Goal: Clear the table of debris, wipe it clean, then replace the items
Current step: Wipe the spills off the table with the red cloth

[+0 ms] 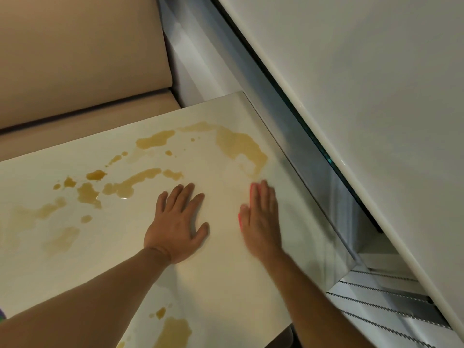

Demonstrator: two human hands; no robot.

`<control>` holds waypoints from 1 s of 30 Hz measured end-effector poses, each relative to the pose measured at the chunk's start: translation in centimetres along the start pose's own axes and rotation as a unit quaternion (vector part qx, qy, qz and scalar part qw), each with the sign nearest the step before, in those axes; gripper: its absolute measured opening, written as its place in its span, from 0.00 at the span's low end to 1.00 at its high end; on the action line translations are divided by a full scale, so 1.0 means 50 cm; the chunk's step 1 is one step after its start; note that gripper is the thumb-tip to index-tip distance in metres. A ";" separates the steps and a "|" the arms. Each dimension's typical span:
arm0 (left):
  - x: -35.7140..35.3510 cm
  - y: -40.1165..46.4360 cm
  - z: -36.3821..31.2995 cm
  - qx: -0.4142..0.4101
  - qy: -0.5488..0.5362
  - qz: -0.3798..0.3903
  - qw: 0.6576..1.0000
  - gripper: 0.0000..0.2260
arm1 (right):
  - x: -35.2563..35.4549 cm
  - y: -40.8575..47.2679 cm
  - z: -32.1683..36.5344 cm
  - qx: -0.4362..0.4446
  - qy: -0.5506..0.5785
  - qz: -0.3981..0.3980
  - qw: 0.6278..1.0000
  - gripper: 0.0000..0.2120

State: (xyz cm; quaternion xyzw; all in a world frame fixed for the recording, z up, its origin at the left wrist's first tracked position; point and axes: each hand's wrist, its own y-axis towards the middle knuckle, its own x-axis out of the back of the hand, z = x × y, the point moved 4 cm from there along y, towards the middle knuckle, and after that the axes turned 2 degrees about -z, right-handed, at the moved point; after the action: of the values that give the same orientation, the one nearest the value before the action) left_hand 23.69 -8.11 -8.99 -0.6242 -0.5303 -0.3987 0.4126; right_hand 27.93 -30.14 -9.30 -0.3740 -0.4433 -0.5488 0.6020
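Amber spill (241, 146) arcs across the tabletop (221, 272), just ahead of our hands | left hand (175, 222) flat, fingers spread | right hand (261, 217) flat on pink cloth (252, 188), nearer the big patch | we'd wipe forward-left.

Two hands flat on a stained counter

The left hand (175, 224) lies spread on the pale counter (221, 285); the blurred right hand (261, 217) presses something pink (251, 190) flat beside amber spill patches (241, 146). A beige seat (82, 59) stands behind.
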 end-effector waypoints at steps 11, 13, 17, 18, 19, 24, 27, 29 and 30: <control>0.001 0.000 -0.001 -0.006 0.000 -0.007 1.000 0.32 | 0.002 0.069 -0.046 0.083 -0.071 0.047 0.993 0.23; 0.001 -0.001 -0.001 -0.006 0.001 -0.008 1.000 0.32 | 0.016 0.159 -0.053 0.037 -0.048 0.024 0.998 0.25; 0.001 0.000 -0.001 -0.006 -0.001 -0.008 1.000 0.32 | 0.010 0.215 -0.038 -0.030 -0.019 0.023 0.999 0.27; 0.001 0.000 -0.001 -0.006 -0.003 -0.010 1.000 0.32 | 0.006 0.195 -0.031 -0.026 -0.018 0.017 0.999 0.27; 0.002 0.000 -0.001 -0.005 -0.005 -0.010 1.000 0.32 | 0.001 0.162 -0.022 -0.013 -0.019 0.012 1.000 0.27; 0.003 0.000 -0.001 -0.006 0.005 -0.006 1.000 0.33 | -0.004 -0.080 0.043 0.093 -0.009 0.064 0.994 0.28; 0.003 0.000 -0.001 -0.004 0.004 -0.003 1.000 0.33 | 0.007 -0.118 0.035 0.153 -0.030 0.096 0.983 0.29; 0.004 0.000 -0.002 -0.004 0.001 -0.005 1.000 0.32 | 0.004 -0.062 0.012 0.170 -0.036 0.089 0.981 0.29; 0.003 0.001 -0.002 -0.005 -0.001 -0.006 1.000 0.32 | 0.001 -0.019 -0.003 0.164 -0.044 0.082 0.982 0.28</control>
State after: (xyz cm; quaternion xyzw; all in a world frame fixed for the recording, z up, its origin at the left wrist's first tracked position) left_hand 23.74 -8.17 -8.81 -0.6232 -0.5328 -0.4030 0.4068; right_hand 27.03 -30.42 -9.34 -0.3292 -0.5214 -0.4007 0.6776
